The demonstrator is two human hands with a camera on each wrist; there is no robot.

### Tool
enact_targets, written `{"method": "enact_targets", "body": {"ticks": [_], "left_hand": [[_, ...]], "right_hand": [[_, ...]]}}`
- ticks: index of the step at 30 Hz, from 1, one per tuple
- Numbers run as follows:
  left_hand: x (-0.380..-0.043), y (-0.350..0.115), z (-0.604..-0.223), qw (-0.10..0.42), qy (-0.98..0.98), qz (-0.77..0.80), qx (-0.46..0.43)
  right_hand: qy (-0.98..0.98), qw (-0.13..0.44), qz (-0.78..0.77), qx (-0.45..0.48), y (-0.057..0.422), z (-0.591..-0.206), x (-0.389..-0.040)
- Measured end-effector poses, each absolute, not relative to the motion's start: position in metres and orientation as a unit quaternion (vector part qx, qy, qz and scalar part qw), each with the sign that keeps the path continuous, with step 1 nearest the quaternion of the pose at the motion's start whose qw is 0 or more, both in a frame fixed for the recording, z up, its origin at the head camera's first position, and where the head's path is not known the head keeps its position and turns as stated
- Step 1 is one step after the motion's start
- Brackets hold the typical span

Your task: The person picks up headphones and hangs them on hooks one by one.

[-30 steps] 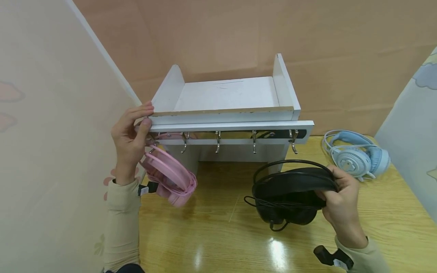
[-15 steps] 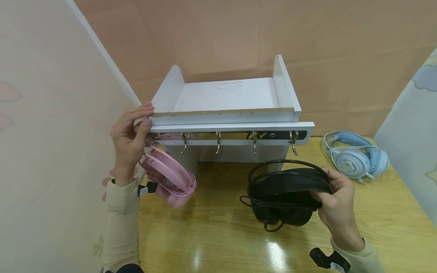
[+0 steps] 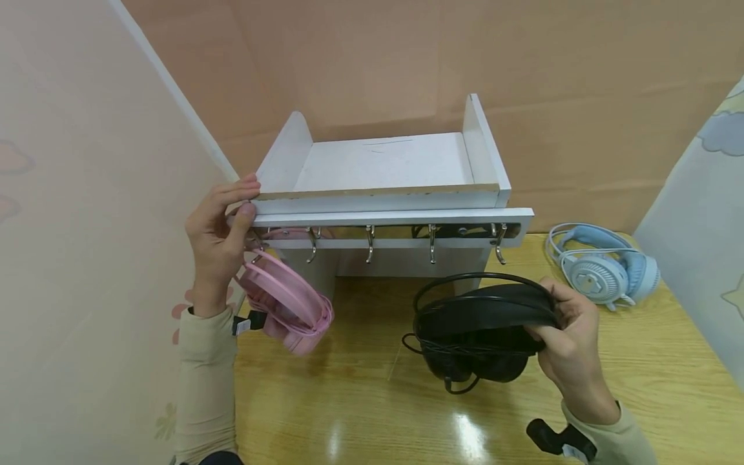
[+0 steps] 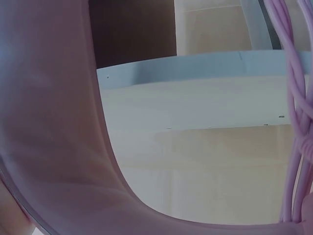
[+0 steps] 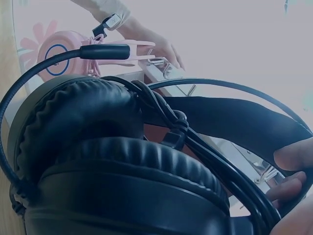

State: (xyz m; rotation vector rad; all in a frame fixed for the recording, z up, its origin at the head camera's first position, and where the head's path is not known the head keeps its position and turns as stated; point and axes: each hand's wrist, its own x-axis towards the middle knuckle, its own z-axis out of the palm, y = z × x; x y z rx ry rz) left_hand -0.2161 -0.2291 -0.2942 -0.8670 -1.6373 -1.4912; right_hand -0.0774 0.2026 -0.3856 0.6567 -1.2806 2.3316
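A white shelf rack (image 3: 383,201) with several metal hooks (image 3: 370,244) along its front stands ahead of me. My left hand (image 3: 217,239) grips its left end, fingers over the top and thumb at the front. Below that hand, pink headphones (image 3: 287,300) hang tilted from the leftmost hook; their band fills much of the left wrist view. My right hand (image 3: 569,349) holds black headphones (image 3: 482,339) by the headband, in front of the rack's right half and apart from the hooks. The right wrist view shows their ear cups, bundled cable (image 5: 178,122) and microphone boom (image 5: 105,52).
Light blue headphones (image 3: 604,271) lie on the wooden table (image 3: 360,413) at the right. A pale wall panel (image 3: 104,226) stands close on the left, another (image 3: 709,213) on the right. Brown paper (image 3: 372,58) covers the back.
My right hand has moved slightly left with the black headphones, mostly in the first half second. The left hand still grips the rack, and the pink headphones hang as before.
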Motion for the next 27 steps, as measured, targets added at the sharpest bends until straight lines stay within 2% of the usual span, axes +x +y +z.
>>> {"method": "enact_targets", "body": {"ticks": [27], "left_hand": [[-0.21,-0.226,-0.289,0.372,-0.644,-0.579,-0.334]], "right_hand": [[-0.478,0.172,0.833,0.218,0.175,-0.373,-0.077]]}}
